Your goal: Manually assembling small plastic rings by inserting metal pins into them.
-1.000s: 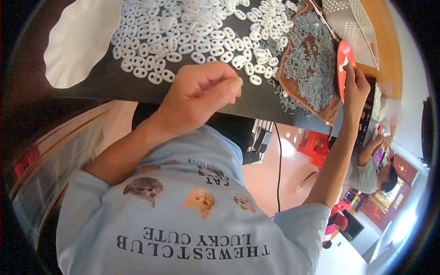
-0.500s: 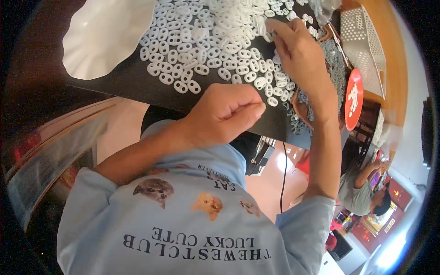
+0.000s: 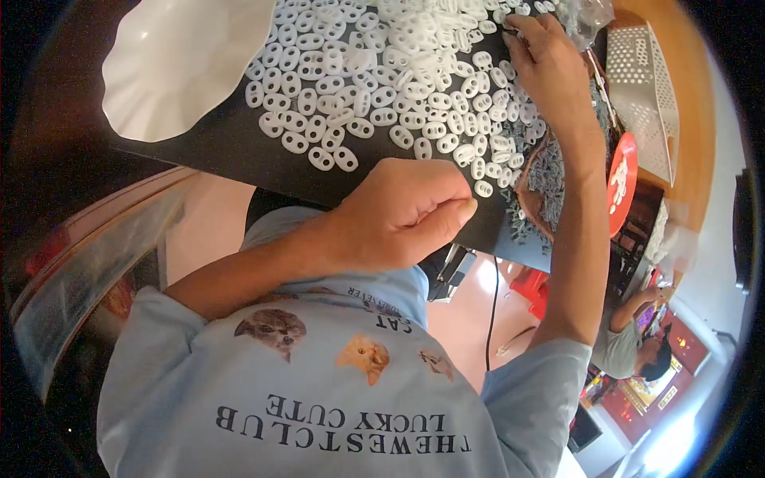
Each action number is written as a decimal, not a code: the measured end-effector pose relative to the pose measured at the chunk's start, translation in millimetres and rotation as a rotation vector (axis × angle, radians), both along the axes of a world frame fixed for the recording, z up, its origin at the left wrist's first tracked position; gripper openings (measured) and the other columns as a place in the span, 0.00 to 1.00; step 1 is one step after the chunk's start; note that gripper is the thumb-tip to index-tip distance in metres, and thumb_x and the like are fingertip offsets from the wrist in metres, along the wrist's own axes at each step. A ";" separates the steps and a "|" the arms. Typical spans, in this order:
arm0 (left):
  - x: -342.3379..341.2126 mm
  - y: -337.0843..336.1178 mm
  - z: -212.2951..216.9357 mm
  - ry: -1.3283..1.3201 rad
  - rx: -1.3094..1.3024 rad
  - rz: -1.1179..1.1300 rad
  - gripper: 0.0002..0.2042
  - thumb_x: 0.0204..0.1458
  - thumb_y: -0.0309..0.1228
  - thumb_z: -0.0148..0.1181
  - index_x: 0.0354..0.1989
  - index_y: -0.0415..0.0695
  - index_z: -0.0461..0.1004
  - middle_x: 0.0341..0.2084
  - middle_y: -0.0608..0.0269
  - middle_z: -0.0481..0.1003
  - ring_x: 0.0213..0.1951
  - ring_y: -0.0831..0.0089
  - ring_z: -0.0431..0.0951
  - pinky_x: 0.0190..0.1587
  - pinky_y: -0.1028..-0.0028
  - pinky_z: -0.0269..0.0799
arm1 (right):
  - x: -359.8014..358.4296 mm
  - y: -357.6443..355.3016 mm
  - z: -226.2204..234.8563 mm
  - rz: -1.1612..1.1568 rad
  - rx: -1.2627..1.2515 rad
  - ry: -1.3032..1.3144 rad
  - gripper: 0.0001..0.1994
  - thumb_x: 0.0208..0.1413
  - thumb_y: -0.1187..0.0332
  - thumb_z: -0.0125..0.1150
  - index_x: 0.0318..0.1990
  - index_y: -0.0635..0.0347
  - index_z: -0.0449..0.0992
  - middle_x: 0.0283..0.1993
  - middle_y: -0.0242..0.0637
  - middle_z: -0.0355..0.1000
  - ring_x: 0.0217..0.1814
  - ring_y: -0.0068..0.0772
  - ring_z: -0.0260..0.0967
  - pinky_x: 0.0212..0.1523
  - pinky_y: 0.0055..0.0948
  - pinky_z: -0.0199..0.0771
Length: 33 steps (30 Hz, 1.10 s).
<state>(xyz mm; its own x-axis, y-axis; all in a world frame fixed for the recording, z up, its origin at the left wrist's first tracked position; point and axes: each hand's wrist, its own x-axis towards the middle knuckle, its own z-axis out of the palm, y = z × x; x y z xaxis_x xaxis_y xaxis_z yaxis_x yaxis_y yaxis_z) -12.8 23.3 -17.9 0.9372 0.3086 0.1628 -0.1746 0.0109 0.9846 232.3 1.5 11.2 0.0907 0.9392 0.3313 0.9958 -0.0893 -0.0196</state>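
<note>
Right hand (image 3: pixel 555 76) moved from red dish (image 3: pixel 629 149) to white pieces (image 3: pixel 426 44).

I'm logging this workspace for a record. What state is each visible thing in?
Left hand: closed in a fist, inside hidden
Right hand: fingers bent by the white pieces, grip unclear
White two-hole oval pieces: heaped and scattered, loose
Gray bits: loose
Red plate: holding small white pieces
Scalloped white dish: open-topped, partly out of frame
Clear plastic bag: crumpled

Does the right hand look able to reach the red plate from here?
Probably yes: the red plate sits beside the right forearm, and nothing visible blocks the right hand from swinging over to it.
</note>
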 end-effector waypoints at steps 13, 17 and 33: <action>4.6 0.0 -5.0 -0.040 0.032 0.027 0.05 0.52 0.25 0.50 0.26 0.38 0.67 0.16 0.64 0.65 0.17 0.77 0.64 0.21 0.75 0.59 | -6.3 -21.9 11.9 -0.142 -0.093 0.478 0.07 0.55 0.70 0.54 0.36 0.64 0.74 0.24 0.31 0.68 0.25 0.23 0.64 0.28 0.23 0.62; 5.1 -0.2 -6.7 0.026 -0.142 0.004 0.07 0.55 0.27 0.47 0.28 0.38 0.68 0.20 0.65 0.68 0.21 0.80 0.65 0.24 0.79 0.62 | -36.1 -44.4 24.0 -0.259 -0.062 0.946 0.07 0.56 0.69 0.54 0.34 0.63 0.74 0.22 0.18 0.60 0.22 0.09 0.52 0.22 0.13 0.49; -8.7 -14.0 18.2 0.112 -0.398 0.046 0.11 0.60 0.33 0.47 0.30 0.40 0.70 0.17 0.72 0.65 0.19 0.89 0.58 0.19 0.84 0.52 | -134.8 -108.7 23.3 -0.007 0.158 1.063 0.04 0.59 0.75 0.48 0.35 0.66 0.68 0.29 0.27 0.62 0.29 0.14 0.55 0.30 0.15 0.56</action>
